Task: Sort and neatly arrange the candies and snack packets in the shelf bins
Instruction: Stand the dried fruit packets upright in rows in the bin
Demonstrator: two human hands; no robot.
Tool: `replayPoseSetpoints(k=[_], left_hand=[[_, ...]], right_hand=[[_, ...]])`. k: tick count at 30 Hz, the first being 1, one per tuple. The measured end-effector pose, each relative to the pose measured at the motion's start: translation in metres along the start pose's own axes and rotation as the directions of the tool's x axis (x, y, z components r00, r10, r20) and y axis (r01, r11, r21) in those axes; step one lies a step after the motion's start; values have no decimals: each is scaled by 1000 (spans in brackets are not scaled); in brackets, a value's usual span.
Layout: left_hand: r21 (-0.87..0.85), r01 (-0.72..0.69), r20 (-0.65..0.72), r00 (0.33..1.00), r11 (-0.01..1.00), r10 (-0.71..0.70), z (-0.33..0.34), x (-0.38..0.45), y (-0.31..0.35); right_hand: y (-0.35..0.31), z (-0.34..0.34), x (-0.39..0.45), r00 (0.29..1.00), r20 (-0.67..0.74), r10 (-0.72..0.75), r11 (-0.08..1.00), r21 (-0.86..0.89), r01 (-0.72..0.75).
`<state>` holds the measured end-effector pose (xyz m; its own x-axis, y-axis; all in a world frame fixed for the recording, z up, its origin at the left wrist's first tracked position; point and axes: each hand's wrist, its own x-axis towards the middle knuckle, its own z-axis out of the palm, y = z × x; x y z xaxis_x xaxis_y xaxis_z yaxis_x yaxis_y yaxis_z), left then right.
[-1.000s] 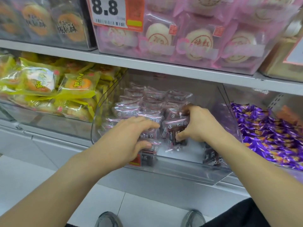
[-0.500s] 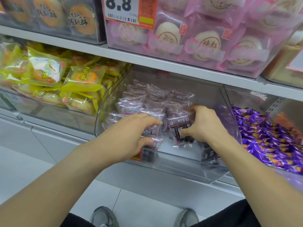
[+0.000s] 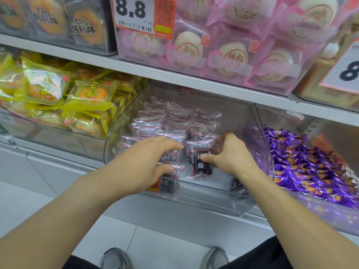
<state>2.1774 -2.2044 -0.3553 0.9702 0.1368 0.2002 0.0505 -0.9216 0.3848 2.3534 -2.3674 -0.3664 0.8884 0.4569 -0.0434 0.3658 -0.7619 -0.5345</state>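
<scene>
A clear plastic bin (image 3: pixel 204 199) on the lower shelf holds several small dark plum packets (image 3: pixel 174 117) in pink-edged clear wrap, laid in rows. My left hand (image 3: pixel 143 164) reaches into the bin's front left, fingers and thumb curled round a packet (image 3: pixel 171 162) in the front row. My right hand (image 3: pixel 231 156) is beside it and pinches a dark packet (image 3: pixel 201 166) with white characters, held upright at the front of the stack. Two more packets (image 3: pixel 238 184) lie loose on the bin floor at the front.
A bin of yellow pastry packets (image 3: pixel 58 98) stands to the left, a bin of purple candies (image 3: pixel 310 164) to the right. The shelf above carries pink bun packets (image 3: pixel 223 45), dark cookie packets (image 3: pixel 58 20) and a price tag (image 3: pixel 143 14). The shelf edge (image 3: pixel 174 74) overhangs the bins.
The view has shifted closer and slightly down-left. My right hand has stood the dark packet more upright against the front row. My left hand stays on the front-left packets.
</scene>
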Motion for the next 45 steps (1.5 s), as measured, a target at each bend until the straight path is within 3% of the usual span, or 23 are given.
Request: replayPoseSetpoints(k=[5,10,13,15,17,20,22,25,30,32,35,37,39,41,43,45], left_hand=[[-3,-8,-14,1000,1000,8,1,0,-1],[16,-29,-34,999,999,30,2,0,1],[33,-27,-46,999,999,28,4,2,3],[35,-15,-53,998,999,17,4,3,4],[34,-3,-47,999,999,5,3,3,6],[22,12,-52,999,1000,-11,2,5,9],[12,16,-69,997,1000,-15,2,5,10],[-7,-7,-120,993,1000,6,1,6,12],[-151,-65,-309,951,986,15,-1,8,21],[-218,-76,-354,935,973,-6,-1,10,29],[-313,-95,-359,933,945,-25,1,13,42],[-387,-88,-303,952,918,-37,2,14,50],[-482,-83,-229,973,872,-34,3,17,56],[-585,-96,-189,982,806,-21,5,18,60],[-622,-80,-182,982,779,-44,5,18,62],[-632,-31,-191,975,774,-117,6,17,59]], right_hand=[[-5,8,-7,999,25,22,999,39,-23],[-11,-12,-11,978,198,66,983,-179,-30],[-12,-44,-13,984,110,-141,944,-284,167],[-13,-63,-8,943,84,-322,867,-373,330],[-11,-73,3,913,155,-377,717,-575,394],[-7,-70,17,921,304,-245,465,-796,386],[-10,-67,20,923,351,-157,416,-824,384],[-14,-71,21,913,384,-142,491,-773,401],[-9,-85,-5,859,268,-437,628,-593,504],[-7,-94,-20,796,191,-575,637,-506,582],[-4,-106,-45,636,139,-759,530,-436,727],[-8,-113,-61,548,96,-831,488,-347,801],[-13,-116,-72,512,30,-859,496,-199,845],[-15,-112,-74,528,-23,-849,528,-69,846],[-11,-111,-71,630,-56,-774,626,79,776],[-7,-111,-64,748,-86,-658,742,93,663]])
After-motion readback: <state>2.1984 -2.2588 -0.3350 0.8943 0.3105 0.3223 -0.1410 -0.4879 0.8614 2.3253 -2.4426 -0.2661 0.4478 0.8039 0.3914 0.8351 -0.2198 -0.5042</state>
